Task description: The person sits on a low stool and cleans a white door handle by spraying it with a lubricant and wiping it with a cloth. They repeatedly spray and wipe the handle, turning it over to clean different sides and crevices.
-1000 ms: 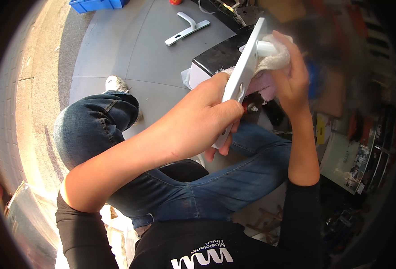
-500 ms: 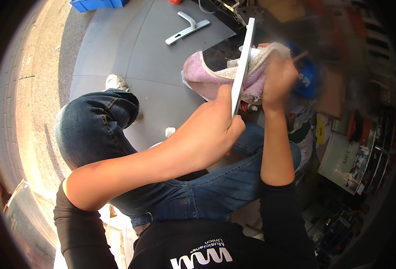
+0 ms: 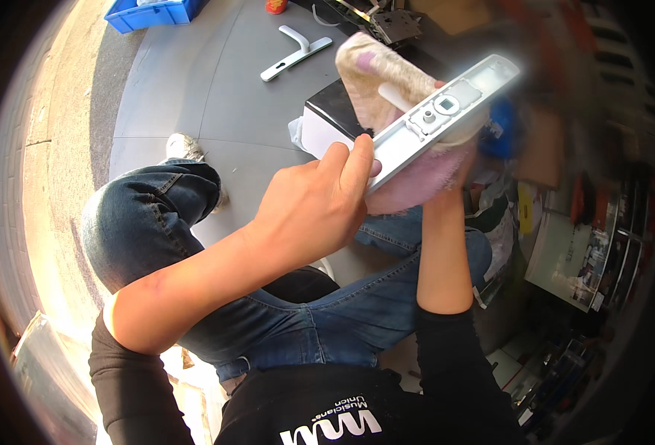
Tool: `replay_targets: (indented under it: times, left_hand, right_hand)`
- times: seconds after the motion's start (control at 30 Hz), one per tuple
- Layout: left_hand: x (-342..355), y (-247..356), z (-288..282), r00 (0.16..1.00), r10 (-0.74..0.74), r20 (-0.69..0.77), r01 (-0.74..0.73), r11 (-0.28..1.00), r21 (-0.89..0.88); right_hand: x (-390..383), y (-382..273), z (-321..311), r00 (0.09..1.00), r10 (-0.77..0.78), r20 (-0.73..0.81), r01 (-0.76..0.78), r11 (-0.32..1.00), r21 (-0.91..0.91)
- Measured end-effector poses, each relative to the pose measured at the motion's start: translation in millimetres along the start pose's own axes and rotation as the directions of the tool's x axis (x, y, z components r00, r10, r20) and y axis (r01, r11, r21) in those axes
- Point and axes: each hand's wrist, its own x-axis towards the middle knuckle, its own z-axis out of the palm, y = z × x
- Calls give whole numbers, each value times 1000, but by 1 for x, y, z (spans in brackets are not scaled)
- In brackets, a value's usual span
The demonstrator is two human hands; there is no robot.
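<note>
My left hand (image 3: 316,196) is closed on one end of a long white door handle backplate (image 3: 394,148), held diagonally with its hollow back and square fitting facing up. My right hand (image 3: 453,178) is mostly hidden behind the plate and a cream and pink cloth (image 3: 364,63), its fingers wrapped in the cloth against the underside of the handle. The white lever pokes out under the plate, against the cloth. A second white handle with backplate (image 3: 305,50) lies on the grey floor beyond.
A blue crate (image 3: 149,18) sits at the upper left, near a small red container (image 3: 275,5). A black-topped box (image 3: 323,122) is behind my hands. Dark clutter and metal pieces (image 3: 394,26) crowd the upper and right sides. My bent legs are below.
The plate has rotated from steep to diagonal, turning its back upward. My left hand has shifted slightly left; the cloth has swung up behind the plate, with my right hand lower.
</note>
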Motion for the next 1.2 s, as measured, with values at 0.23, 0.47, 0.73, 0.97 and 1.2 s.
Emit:
replay_targets:
  times: [0.23,0.47,0.73,0.97,1.2]
  left_hand:
    - [1,-2,0,1000,-3,-18,3,999,-41]
    - [-6,4,4,997,71,21,-68,992,-109]
    - [-11,7,9,991,72,109,-61,993,-100]
    - [-6,6,7,994,69,83,-60,992,-108]
    - [6,-13,7,997,-50,61,58,989,-134]
  right_hand:
    - [-44,5,13,901,-346,262,424,832,-358]
    - [-39,-27,31,953,-303,-18,293,933,-210]
    - [2,-80,29,963,-197,186,219,970,-107]
    - [-11,-56,23,977,-214,-11,211,971,-111]
    - [17,-57,21,858,-496,132,486,700,-523]
